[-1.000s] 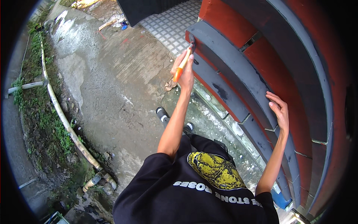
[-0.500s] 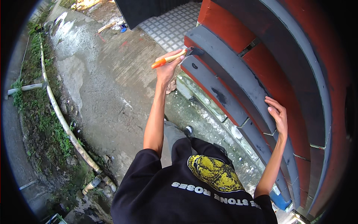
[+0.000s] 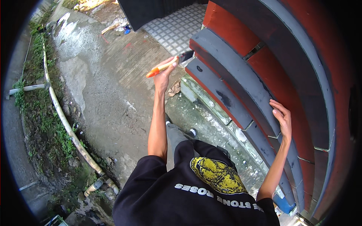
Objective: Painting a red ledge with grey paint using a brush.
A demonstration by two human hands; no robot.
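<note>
A paintbrush [image 3: 166, 67] with a wooden handle, orange at its end, is gripped in my left hand [image 3: 163, 77]. Its dark bristles point right and reach the near-left end of a grey-topped ledge [image 3: 230, 60] with red sides. Whether the bristles touch that end I cannot tell for sure. My right hand [image 3: 283, 117] rests on the same stepped structure farther along, fingers stretched out and holding nothing. Below that ledge runs a lower grey ledge [image 3: 215, 88] with dark patches on its top and a red front.
Red wall panels [image 3: 279, 71] and a dark curved band rise on the right. A tiled floor [image 3: 173, 24] lies beyond the ledges. Along the left, a long pale pipe [image 3: 62, 122] borders weeds. A small blue container [image 3: 127, 31] and wood scrap [image 3: 110, 28] lie on the concrete.
My left hand has drawn the brush left and slightly down, off the ledge's top to its end. My right hand stays at the same spot on the structure.
</note>
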